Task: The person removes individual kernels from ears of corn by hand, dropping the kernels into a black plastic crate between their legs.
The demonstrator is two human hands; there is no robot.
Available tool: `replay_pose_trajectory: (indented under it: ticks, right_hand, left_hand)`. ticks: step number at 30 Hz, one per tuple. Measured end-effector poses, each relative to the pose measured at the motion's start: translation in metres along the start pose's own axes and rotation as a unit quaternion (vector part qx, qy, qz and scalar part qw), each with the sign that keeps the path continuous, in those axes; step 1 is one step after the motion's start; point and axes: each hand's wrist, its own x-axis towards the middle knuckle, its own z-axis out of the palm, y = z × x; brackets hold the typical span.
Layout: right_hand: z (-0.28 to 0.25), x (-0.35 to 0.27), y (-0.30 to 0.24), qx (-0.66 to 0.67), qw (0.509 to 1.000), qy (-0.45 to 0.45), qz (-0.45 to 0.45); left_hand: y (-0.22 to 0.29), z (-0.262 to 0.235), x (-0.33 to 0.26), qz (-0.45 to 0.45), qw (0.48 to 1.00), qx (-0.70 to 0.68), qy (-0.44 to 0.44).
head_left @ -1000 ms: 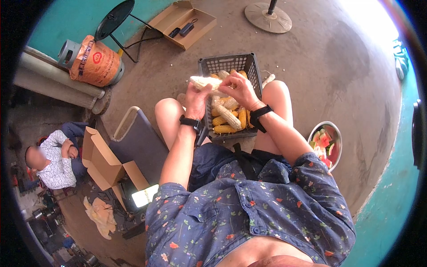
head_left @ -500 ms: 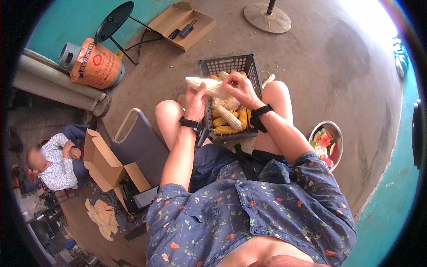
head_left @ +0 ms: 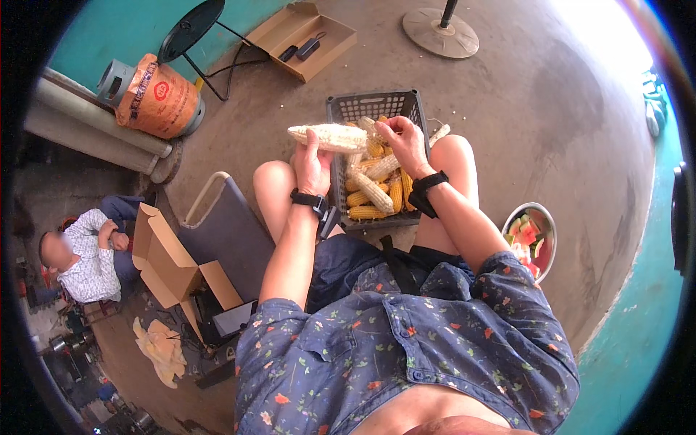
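A pale ear of corn (head_left: 328, 138) lies crosswise in my left hand (head_left: 312, 168), thumb over its near side and fingers beneath. My right hand (head_left: 408, 148) is a little way off the ear's right end, thumb and fingertips pinched together; whatever they hold is too small to make out. Below both hands, between my knees, stands a dark grey plastic crate (head_left: 336, 114). Inside it lie several yellow ears of corn (head_left: 367, 212) and whitish ears or cobs (head_left: 375, 194), heaped toward the near side.
A metal bowl (head_left: 555, 243) of watermelon pieces stands by my right leg. To the left are a grey chair (head_left: 228, 239), an open cardboard box (head_left: 163, 254) and a seated person (head_left: 94, 250). Farther off are a gas cylinder (head_left: 163, 98), another cardboard box (head_left: 330, 61) and a round stand base (head_left: 440, 43).
My right hand has come off the ear of corn and moved right. My left hand has shifted the ear slightly left, leaving its right end exposed.
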Motion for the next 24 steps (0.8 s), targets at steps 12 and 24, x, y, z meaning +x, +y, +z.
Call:
replay_pose_trajectory:
  ticks: [12, 24]
  right_hand:
    - [0.007, -0.003, 0.002, 0.037, 0.989, -0.04, -0.136]
    - [0.006, -0.009, -0.013, -0.029, 0.959, -0.08, -0.272]
  left_hand:
    - [-0.001, 0.004, -0.002, 0.0, 0.999, 0.048, -0.02]
    - [-0.004, 0.009, -0.004, -0.075, 0.989, 0.114, -0.065]
